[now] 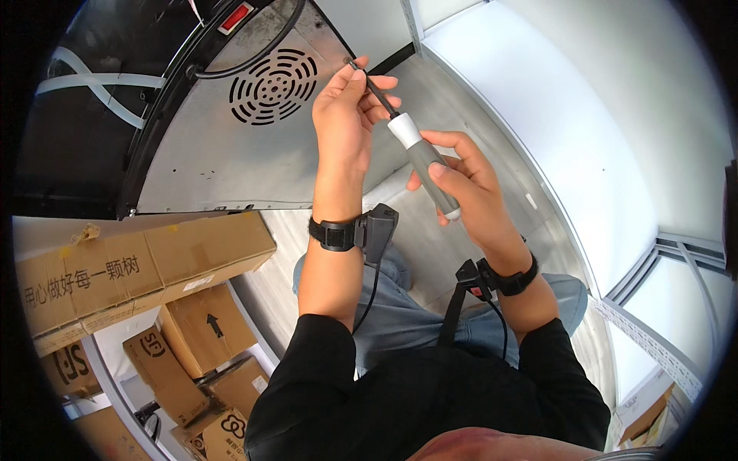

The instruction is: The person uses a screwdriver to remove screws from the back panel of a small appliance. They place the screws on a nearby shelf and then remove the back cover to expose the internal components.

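Note:
A screwdriver [421, 157] with a grey and white handle and a dark shaft slants up and to the left in front of me. My right hand [478, 188] is closed around its handle, thumb on top. At the far end of the shaft, my left hand [342, 115] pinches the tip between thumb and fingers. A small dark piece shows at the tip, too small to make out. Just left of that hand is a metal panel [196, 165] with a round slotted vent [274, 88]; the screwdriver is apart from it.
A black cable [254, 69] loops over the panel beside a red switch [235, 18]. Clear tubes [100, 79] hang at upper left. Cardboard boxes [207, 326] fill a shelf at lower left. White metal shelving [530, 115] curves along the right, above grey floor [438, 88].

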A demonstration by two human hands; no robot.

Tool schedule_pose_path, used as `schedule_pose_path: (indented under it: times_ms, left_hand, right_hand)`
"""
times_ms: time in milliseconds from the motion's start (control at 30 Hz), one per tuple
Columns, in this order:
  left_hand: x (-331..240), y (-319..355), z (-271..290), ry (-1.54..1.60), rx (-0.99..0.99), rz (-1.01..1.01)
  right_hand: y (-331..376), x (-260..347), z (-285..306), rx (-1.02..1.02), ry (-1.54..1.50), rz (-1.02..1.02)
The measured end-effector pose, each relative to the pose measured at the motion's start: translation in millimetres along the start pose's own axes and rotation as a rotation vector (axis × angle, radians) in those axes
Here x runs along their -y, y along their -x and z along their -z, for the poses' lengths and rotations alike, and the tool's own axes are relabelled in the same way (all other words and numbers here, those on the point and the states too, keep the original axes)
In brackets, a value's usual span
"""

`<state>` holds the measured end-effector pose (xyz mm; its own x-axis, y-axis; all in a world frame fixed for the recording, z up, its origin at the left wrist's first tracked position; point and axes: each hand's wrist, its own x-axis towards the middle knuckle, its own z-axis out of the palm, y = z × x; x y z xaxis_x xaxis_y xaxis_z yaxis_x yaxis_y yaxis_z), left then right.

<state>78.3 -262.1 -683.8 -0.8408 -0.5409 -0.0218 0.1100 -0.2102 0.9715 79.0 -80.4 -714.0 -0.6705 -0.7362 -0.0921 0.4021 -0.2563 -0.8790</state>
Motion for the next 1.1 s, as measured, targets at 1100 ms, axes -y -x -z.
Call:
schedule_pose_path:
  times_ms: [1100]
  left_hand:
    - [-9.5, 2.1, 2.0, -0.074, -0.027, 0.069]
  right_hand:
    - [3.8, 36.8, -13.1, -0.041, 0.036, -0.079]
